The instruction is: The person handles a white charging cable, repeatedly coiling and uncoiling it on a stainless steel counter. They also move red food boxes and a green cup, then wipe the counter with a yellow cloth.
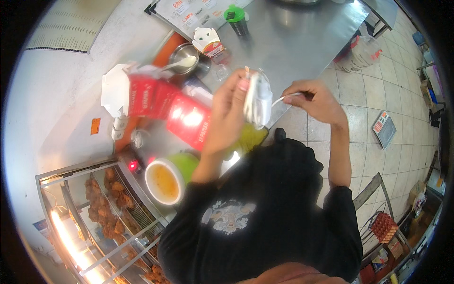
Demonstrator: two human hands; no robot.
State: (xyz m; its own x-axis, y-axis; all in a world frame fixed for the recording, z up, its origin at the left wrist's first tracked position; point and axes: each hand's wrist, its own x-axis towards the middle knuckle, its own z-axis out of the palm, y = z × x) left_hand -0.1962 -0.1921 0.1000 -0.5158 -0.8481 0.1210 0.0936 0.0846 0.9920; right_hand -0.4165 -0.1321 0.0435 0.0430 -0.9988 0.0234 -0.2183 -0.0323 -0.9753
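Note:
Near the middle of the head view, my left hand grips a white folded bundle with a clear, shiny surface, blurred by motion; what it is cannot be told. To its right, my right hand pinches a thin white strand that runs towards the bundle. Behind my left hand stand red and white folded food cartons in a row. A green bucket with orange-yellow contents is beside my left forearm.
A heated glass cabinet holds fried chicken at lower left. On the steel table stand a green-lidded cup, an open food carton and a metal pot with a white spoon. A plastic bag hangs off the far edge.

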